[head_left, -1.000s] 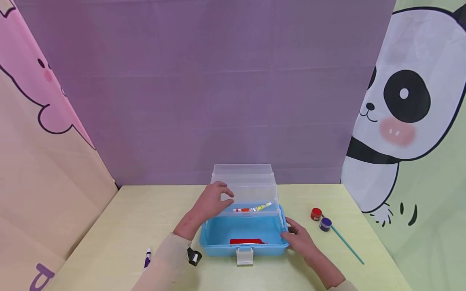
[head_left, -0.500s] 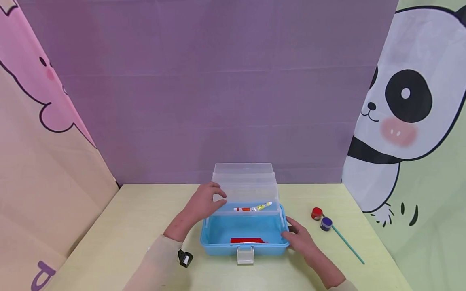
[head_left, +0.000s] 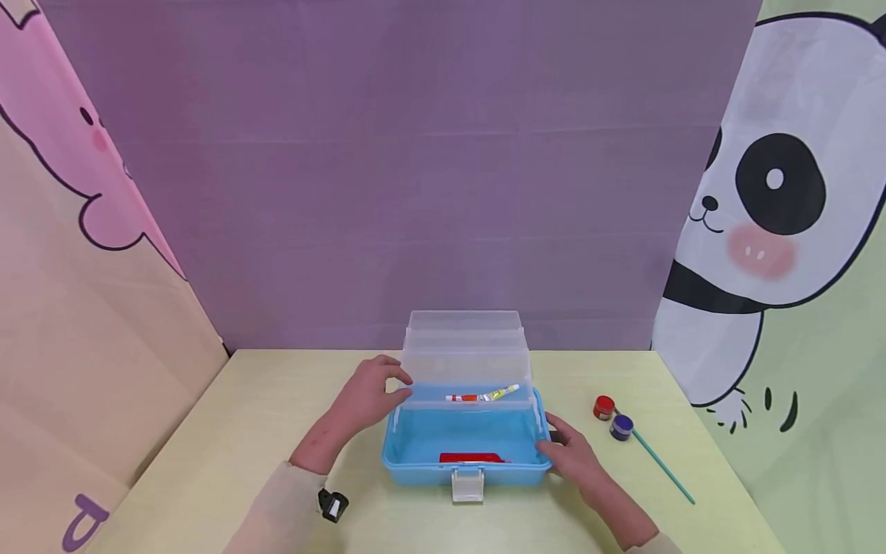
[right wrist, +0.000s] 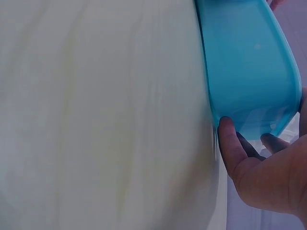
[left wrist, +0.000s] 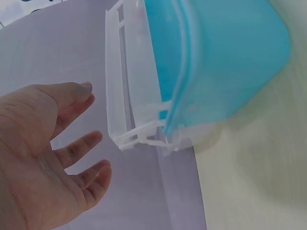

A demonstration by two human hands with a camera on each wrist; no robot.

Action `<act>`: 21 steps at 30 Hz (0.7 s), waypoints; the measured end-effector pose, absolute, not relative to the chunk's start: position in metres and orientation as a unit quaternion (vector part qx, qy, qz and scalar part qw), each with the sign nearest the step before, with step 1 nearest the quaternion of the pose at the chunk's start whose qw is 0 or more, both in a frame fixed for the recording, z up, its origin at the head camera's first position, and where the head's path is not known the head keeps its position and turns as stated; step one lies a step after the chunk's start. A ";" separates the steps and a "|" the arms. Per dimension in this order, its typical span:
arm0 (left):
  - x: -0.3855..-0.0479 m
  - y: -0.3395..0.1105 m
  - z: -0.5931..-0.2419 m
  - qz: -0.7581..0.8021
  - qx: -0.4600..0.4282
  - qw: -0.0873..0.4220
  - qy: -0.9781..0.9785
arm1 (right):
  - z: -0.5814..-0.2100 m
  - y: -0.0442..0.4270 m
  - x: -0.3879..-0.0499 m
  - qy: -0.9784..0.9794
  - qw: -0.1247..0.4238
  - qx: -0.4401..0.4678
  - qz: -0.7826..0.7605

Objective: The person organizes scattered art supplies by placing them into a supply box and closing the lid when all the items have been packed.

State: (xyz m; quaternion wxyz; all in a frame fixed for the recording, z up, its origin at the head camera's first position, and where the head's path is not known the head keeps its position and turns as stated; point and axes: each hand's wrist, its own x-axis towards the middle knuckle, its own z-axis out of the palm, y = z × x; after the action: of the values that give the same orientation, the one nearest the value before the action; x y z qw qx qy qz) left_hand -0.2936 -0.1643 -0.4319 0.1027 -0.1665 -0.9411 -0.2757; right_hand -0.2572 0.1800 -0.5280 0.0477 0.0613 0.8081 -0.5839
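Note:
A light blue plastic storage box point(head_left: 415, 477) stands on the table, its clear lid point(head_left: 467, 342) raised at the back and its white latch point(head_left: 467, 486) hanging at the front. Inside lies a red object point(head_left: 471, 458), partly hidden by the front wall. An orange-and-white paint tube point(head_left: 464, 398) and a yellow one point(head_left: 503, 392) lie near the lid's foot. Beside the lid's left edge hovers my left hand point(head_left: 370, 391), fingers loosely bent around nothing; the left wrist view shows a gap to the lid. My right hand point(head_left: 573, 458) grips the box's right side, thumb over the rim and fingers outside.
Right of the box are a red paint pot point(head_left: 604, 407), a purple paint pot point(head_left: 621, 427) and a thin teal stick point(head_left: 661, 465), whose upper end passes behind the pots. A purple cloth wall point(head_left: 381, 192) rises behind the table point(head_left: 256, 415).
My left hand has moved left and slightly down, from in front of the lid to beside it. The right hand keeps its place on the box. The purple marker is now hidden behind the left sleeve.

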 end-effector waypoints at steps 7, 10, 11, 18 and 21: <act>-0.291 -0.177 -0.436 -0.270 -0.160 0.100 -0.944 | -0.528 0.180 -0.257 0.809 0.050 0.060 -0.583; -0.291 -0.182 -0.437 -0.270 -0.168 0.108 -0.942 | -0.528 0.181 -0.257 0.809 0.049 0.060 -0.582; -0.290 -0.184 -0.438 -0.271 -0.173 0.111 -0.941 | -0.528 0.181 -0.257 0.809 0.049 0.060 -0.582; -0.287 -0.198 -0.447 -0.273 -0.166 0.109 -0.941 | -0.530 0.182 -0.258 0.810 0.051 0.059 -0.581; -0.285 -0.204 -0.451 -0.274 -0.155 0.101 -0.944 | -0.530 0.182 -0.258 0.811 0.050 0.059 -0.581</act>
State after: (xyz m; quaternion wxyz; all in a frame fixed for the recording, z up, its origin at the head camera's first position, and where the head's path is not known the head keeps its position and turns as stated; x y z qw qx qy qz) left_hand -0.2847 -0.2043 -0.4512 0.1013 -0.1553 -0.9436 -0.2743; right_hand -0.2579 0.1820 -0.5300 0.0498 0.0594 0.8105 -0.5806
